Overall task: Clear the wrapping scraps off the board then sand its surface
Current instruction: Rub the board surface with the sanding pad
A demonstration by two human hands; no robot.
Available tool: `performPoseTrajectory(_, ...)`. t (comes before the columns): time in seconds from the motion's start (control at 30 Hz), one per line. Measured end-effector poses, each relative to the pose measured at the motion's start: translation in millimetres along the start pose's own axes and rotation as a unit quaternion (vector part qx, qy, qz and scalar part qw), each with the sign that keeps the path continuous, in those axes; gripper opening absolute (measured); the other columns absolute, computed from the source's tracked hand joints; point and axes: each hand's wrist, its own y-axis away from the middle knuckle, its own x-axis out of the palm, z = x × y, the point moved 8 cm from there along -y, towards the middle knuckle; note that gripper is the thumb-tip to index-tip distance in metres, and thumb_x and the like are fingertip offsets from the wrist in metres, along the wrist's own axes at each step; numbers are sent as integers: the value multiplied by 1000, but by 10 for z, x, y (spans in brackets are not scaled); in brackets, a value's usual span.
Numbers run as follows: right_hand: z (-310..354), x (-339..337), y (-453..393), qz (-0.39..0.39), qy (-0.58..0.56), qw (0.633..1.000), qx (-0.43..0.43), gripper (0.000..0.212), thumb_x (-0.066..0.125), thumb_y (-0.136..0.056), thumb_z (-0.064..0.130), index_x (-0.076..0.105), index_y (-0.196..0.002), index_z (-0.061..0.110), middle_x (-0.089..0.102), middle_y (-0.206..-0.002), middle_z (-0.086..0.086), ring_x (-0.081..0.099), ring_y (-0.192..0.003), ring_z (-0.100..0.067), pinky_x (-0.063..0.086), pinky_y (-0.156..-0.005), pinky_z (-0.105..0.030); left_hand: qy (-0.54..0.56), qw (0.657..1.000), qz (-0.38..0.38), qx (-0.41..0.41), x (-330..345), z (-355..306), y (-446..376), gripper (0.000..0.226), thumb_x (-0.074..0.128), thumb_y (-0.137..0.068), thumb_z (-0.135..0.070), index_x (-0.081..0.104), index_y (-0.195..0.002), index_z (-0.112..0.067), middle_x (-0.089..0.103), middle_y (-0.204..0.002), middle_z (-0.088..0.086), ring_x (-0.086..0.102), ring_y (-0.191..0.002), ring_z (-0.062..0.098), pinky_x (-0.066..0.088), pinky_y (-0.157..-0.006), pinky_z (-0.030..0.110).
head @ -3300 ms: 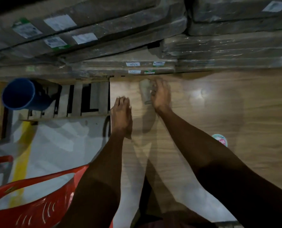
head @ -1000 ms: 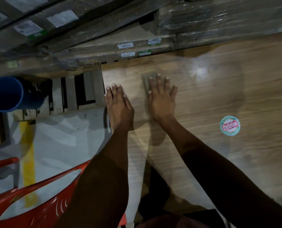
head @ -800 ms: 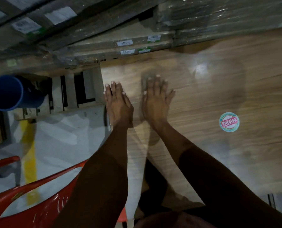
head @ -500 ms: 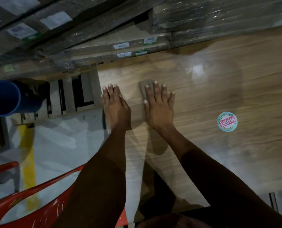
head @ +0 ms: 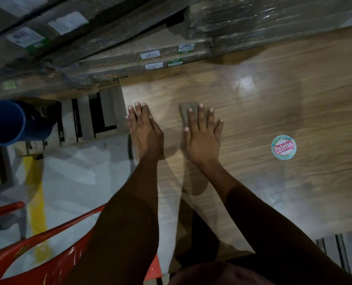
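I see a glossy wood-grain board (head: 253,112) with a round sticker (head: 283,147) on it. My right hand (head: 203,136) lies flat, its straight fingers (head: 200,116) pressing a dull grey rectangle of sandpaper (head: 186,112) onto the board near its left edge. My left hand (head: 145,130) rests flat beside it at that edge, fingers straight and together, holding nothing. Film-wrapped boards (head: 130,38) are stacked beyond; a blue pipe (head: 8,122) is on the left.
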Motion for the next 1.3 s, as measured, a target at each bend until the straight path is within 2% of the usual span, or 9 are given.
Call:
performPoseTrajectory(0.1, 185, 76, 104, 3, -11, 1000, 23, 63, 23, -107, 43, 12, -165, 23, 6, -173, -12, 5, -158, -42, 9, -122, -69, -4, 1000, -2, 1, -14, 0, 4, 51, 32, -106, -20, 41, -154, -7, 35, -164, 14, 20, -156, 33, 8, -129, 42)
performPoseTrajectory(0.27, 429, 231, 370, 38, 6, 992, -123, 65, 31, -106, 42, 13, -165, 23, 7, -174, -9, 8, -158, -40, 16, -120, -69, -2, 1000, 5, 4, -8, -4, 0, 53, 28, -105, -22, 42, -154, -6, 36, -164, 15, 21, -156, 35, 12, -129, 46)
performPoseTrajectory(0.5, -29, 129, 506, -11, -21, 998, 55, 62, 27, -108, 43, 15, -165, 24, 9, -173, -11, 8, -158, -41, 10, -123, -67, -34, 999, 18, -11, 4, -9, -1, 53, 25, -106, -23, 39, -156, -10, 33, -166, 10, 18, -157, 31, 10, -129, 44)
performPoseTrajectory(0.77, 264, 275, 769, 20, 21, 995, -97, 67, 38, -104, 42, 16, -165, 24, 13, -173, -10, 15, -157, -40, 15, -120, -70, -33, 999, 19, -16, 26, 16, -4, 53, 26, -106, -23, 38, -157, -12, 31, -167, 9, 17, -158, 29, 8, -129, 46)
performPoseTrajectory(0.83, 87, 220, 717, 20, 28, 996, -83, 66, 37, -105, 43, 17, -165, 25, 14, -173, -9, 15, -158, -39, 15, -121, -67, -34, 999, 19, -17, 21, 9, -4, 53, 27, -106, -23, 38, -157, -12, 31, -167, 9, 17, -158, 29, 9, -129, 46)
performPoseTrajectory(1.0, -191, 124, 718, -18, -13, 998, 59, 63, 29, -107, 42, 16, -165, 24, 10, -173, -10, 8, -158, -41, 8, -123, -67, -39, 999, 18, -14, 24, 0, 3, 55, 24, -106, -24, 37, -157, -11, 31, -167, 9, 17, -158, 30, 7, -129, 45)
performPoseTrajectory(1.07, 23, 214, 865, 0, -2, 999, 38, 66, 30, -106, 42, 11, -166, 23, 6, -173, -12, 5, -158, -42, 6, -122, -70, -41, 999, 18, -12, 25, 6, 4, 55, 24, -106, -24, 37, -157, -11, 31, -167, 9, 17, -158, 30, 8, -129, 45)
performPoseTrajectory(1.2, 249, 352, 1133, 37, 41, 994, -99, 70, 41, -102, 44, 15, -165, 25, 8, -173, -9, 12, -158, -40, 9, -121, -70, -48, 999, 20, -7, 21, 11, -17, 54, 26, -106, -25, 38, -157, -11, 33, -166, 9, 19, -157, 30, 11, -129, 47)
performPoseTrajectory(1.3, -86, 192, 1144, 10, 27, 998, -54, 67, 39, -105, 41, 14, -165, 25, 9, -174, -8, 10, -159, -37, 11, -124, -63, -48, 999, 19, -7, 19, -15, -4, 53, 27, -106, -23, 39, -156, -11, 33, -166, 9, 19, -157, 30, 10, -129, 46)
